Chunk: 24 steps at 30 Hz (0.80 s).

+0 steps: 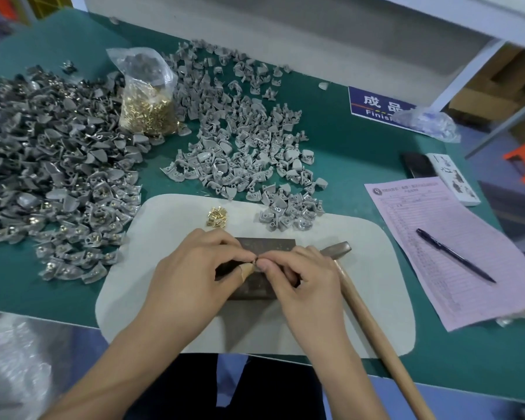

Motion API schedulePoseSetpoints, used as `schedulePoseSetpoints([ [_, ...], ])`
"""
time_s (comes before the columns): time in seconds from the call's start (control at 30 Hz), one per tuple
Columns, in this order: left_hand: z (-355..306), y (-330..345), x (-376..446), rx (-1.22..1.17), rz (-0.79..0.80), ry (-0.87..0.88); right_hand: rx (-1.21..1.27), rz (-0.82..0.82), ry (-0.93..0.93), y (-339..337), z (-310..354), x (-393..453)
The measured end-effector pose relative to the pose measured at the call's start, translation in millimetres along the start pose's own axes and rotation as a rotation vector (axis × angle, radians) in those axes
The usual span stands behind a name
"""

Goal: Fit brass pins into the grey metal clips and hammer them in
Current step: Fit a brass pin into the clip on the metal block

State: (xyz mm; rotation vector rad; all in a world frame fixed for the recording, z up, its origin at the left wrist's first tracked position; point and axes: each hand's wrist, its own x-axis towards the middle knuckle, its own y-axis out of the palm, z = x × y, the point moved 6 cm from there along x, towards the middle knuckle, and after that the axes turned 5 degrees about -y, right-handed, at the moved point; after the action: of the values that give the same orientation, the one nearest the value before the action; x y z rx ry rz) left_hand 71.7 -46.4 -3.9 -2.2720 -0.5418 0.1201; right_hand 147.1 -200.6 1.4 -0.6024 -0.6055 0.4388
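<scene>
Hands: left hand [194, 268] and right hand [300, 277], fingertips meeting over the metal block [267, 245], each grip pinched on one small clip [255, 262], barely visible. Hammer [340, 248]: idle beside the right hand. Loose pins [216, 218]: small cluster on the mat [361, 283]. Pinned clips [58, 165]: large heap, left. Unpinned clips [249, 147]: many left, so judged roughly midway.

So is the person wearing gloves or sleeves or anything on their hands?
No gloves and no sleeves show: both forearms are bare up to the picture's edge. The left hand has a tan strip, like tape or a plaster, wrapped round the thumb tip. The right hand wears nothing that I can see. No rings, watch or bracelet show.
</scene>
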Motion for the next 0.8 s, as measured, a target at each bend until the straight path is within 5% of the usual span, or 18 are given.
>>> schedulePoseSetpoints([
  [0.8, -12.1, -5.1, -5.2, 0.122, -0.066, 0.040, -0.282, 0.160, 0.002, -11.9, 22.5, 21.1],
])
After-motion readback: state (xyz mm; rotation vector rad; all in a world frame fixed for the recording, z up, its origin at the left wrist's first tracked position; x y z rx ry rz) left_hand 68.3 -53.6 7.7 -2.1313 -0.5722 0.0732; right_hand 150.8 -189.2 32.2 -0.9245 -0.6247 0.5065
